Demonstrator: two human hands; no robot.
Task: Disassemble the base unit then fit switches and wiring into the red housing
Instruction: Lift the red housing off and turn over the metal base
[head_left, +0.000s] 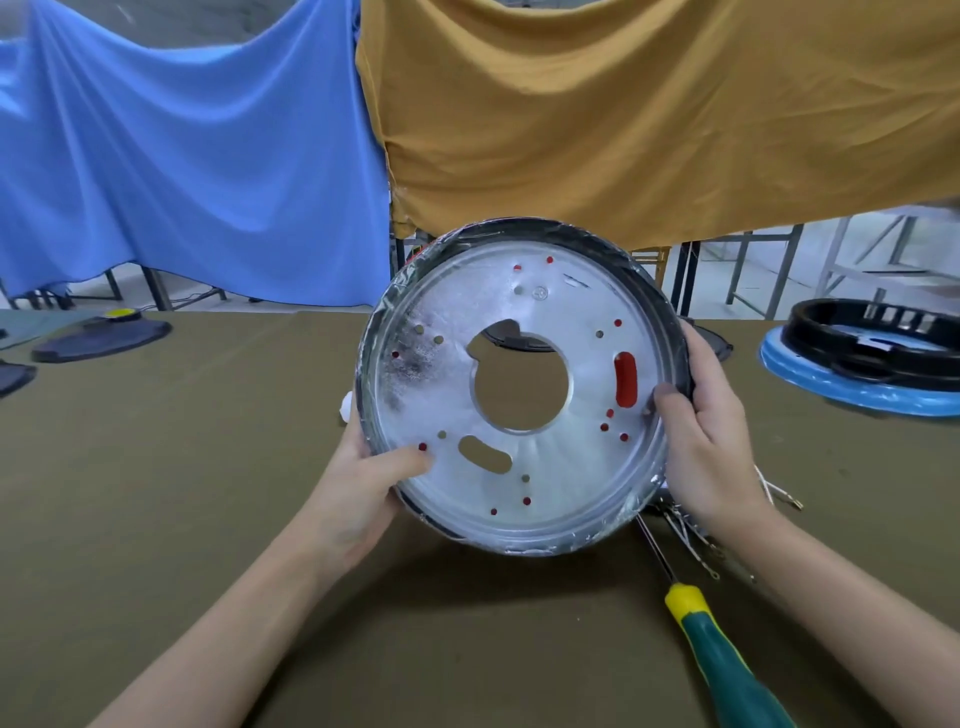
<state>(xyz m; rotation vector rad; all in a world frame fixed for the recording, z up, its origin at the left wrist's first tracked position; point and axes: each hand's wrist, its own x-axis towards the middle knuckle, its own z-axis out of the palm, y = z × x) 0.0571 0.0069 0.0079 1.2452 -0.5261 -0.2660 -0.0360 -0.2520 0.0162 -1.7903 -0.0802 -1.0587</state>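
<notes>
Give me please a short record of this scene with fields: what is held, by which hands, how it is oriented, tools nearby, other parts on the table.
held item: round base unit, silver metal plate with a large centre hole, red showing through small holes
left hand: grips lower left rim, thumb on plate
right hand: grips right rim
orientation: lifted off the table, tilted, plate facing the camera
tool: screwdriver, green and yellow handle, lying at right
wiring: loose wires under the right hand
other parts: black ring on a blue disc, far right
</notes>
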